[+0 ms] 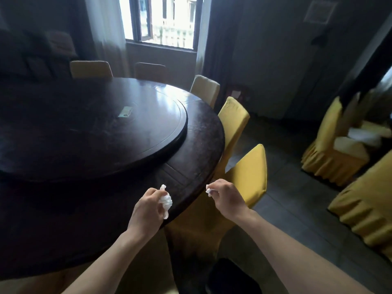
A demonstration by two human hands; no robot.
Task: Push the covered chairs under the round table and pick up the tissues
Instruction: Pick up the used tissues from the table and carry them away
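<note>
My left hand (pixel 148 205) is closed around a crumpled white tissue (pixel 165 200) above the near edge of the dark round table (pixel 197 145). A smaller white tissue (pixel 209 191) is pinched in the fingertips of my right hand (pixel 228 199), just past the table's rim. Directly below and beyond my right hand stands a yellow covered chair (pixel 251 172), its back close to the table edge. A second yellow covered chair (pixel 233 122) sits against the rim further along, and a paler one (pixel 205 89) beyond that. Two more chair backs (pixel 91 70) show at the far side.
A raised dark turntable (pixel 106 132) covers the table's middle, with a small greenish packet (pixel 125 112) on it. More yellow covered chairs (pixel 331 153) stand at the right on the dark tiled floor (pixel 282 187). A bright window (pixel 165 20) is behind the table.
</note>
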